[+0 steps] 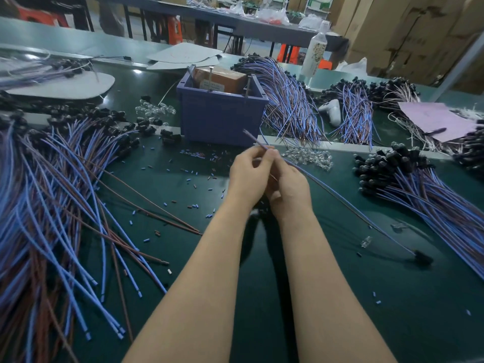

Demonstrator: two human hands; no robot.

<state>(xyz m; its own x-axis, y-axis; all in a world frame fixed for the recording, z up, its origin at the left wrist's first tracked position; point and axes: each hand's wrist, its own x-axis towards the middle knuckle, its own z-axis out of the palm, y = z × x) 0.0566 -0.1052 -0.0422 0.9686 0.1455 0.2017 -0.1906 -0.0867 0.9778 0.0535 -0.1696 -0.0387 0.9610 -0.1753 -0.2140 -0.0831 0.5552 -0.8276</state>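
Wire (309, 176): thin, light and floppy, and its smooth jacket may slip. Best pinched short, near the end being worked. Left hand (248, 174) and right hand (288, 192) are pressed together, and both seem to pinch the wire at the fingertips, though the grip is partly hidden. One end sticks out just beyond the fingers. The rest trails away to the right of the right hand, ending in a black cap (423, 258) on the mat (340, 297).

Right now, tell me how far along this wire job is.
Done, it seems: capped bundles lie at the right. In hand: the left hand and right hand pinch one wire near its end, its black cap resting on the mat. Left, likely: the loose pile at the left and the clear bulbs beyond the hands.
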